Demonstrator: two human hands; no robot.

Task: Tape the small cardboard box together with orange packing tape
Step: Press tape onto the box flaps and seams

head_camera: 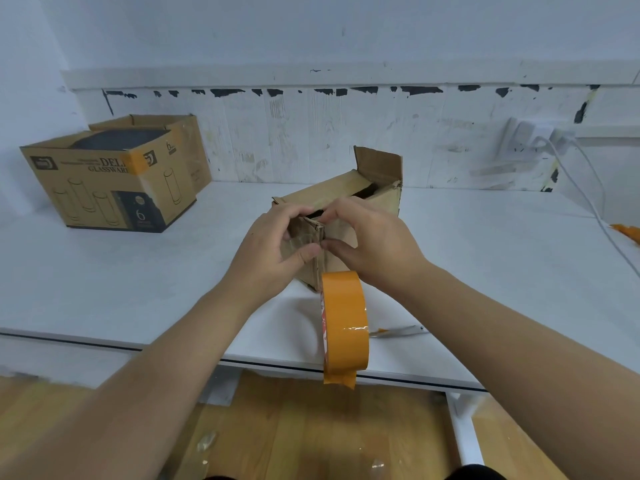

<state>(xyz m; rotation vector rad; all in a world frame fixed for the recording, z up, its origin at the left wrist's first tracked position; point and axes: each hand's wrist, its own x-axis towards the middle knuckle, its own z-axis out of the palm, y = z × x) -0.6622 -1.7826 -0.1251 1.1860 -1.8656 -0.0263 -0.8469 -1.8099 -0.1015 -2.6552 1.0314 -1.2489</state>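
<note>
Small cardboard box [349, 209] sits mid-table on the white table [485, 258], near corner turned toward me, far flap standing up, top not closed yet. I've got both hands on that near corner: left hand [277, 247] curls round the left face, thumb pressed low on the edge, and right hand [374, 244] pinches the top of the corner from the other side. The cardboard looks thin, worn and creased, so I judge it light and soft, liable to buckle if squeezed. Best hold is along the folded edges and corners, where it's stiffest, not mid-panel.

The orange tape roll [343, 327] hangs below my right wrist, apparently by a strip running up to the box, its loose end dangling past the table edge. That swinging weight could tug the box.

Further out: a larger glassware carton [110, 181] back left, well apart, and a white cable [588, 188] trailing along the right.
</note>
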